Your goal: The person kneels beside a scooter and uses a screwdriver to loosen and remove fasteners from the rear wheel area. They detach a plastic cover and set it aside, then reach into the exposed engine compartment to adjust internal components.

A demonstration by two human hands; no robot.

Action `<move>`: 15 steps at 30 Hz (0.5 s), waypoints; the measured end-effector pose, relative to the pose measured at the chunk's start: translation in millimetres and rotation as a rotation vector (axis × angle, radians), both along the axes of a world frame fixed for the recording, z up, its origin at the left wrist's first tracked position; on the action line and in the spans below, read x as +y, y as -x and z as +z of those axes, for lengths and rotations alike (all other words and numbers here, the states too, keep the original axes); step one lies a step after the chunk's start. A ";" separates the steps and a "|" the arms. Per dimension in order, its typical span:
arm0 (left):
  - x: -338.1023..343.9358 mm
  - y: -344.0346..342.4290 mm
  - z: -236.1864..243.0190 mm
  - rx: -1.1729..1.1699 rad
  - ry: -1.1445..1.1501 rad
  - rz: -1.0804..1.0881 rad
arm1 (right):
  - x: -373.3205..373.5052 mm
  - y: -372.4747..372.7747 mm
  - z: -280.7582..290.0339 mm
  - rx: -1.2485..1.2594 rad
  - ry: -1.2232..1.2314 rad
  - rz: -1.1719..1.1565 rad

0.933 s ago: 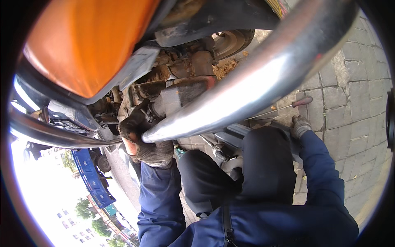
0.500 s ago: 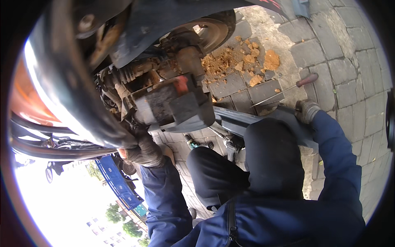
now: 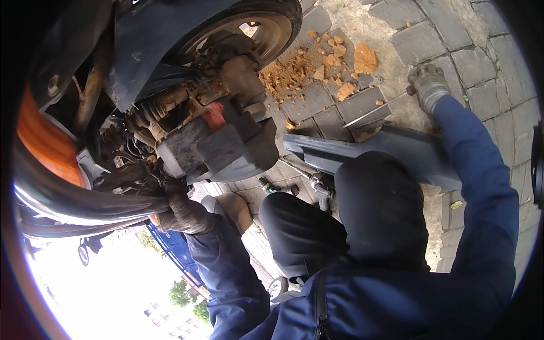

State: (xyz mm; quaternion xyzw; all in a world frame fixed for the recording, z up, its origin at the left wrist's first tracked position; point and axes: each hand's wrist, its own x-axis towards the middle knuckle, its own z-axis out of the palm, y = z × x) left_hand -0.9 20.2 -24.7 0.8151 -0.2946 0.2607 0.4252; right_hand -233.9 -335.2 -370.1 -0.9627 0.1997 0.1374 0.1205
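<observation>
Fingers of the gloved left hand (image 3: 182, 212) are curling shut around a part under the scooter engine (image 3: 218, 144). The gloved right hand (image 3: 428, 84) is closing on a screwdriver (image 3: 377, 110) lying on the paving (image 3: 481, 39), beside a grey panel (image 3: 385, 150).

A pavement (image 3: 481, 68) of grey stone blocks fills the upper right of the frame. On it, right of the tyre (image 3: 266, 28), lies a spill of orange earth and crumbled clods (image 3: 334, 62). Below that rests a long dark panel (image 3: 385, 150), with a thin metal rod (image 3: 371, 113) lying just above it.
</observation>
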 end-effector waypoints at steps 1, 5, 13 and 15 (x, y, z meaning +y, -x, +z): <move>0.5 0.4 -0.2 0.024 0.030 -0.013 | -2.4 -1.7 -1.3 0.072 -0.039 0.042; 3.7 1.1 0.4 0.005 -0.028 0.032 | -10.2 15.2 23.9 -0.023 -0.398 0.076; 6.0 -1.5 -0.6 -0.013 -0.008 0.109 | 43.6 -37.4 133.9 -0.523 -0.897 -0.023; 2.6 0.2 -1.5 0.020 0.036 0.123 | 56.6 -50.8 133.7 -0.566 -0.793 0.087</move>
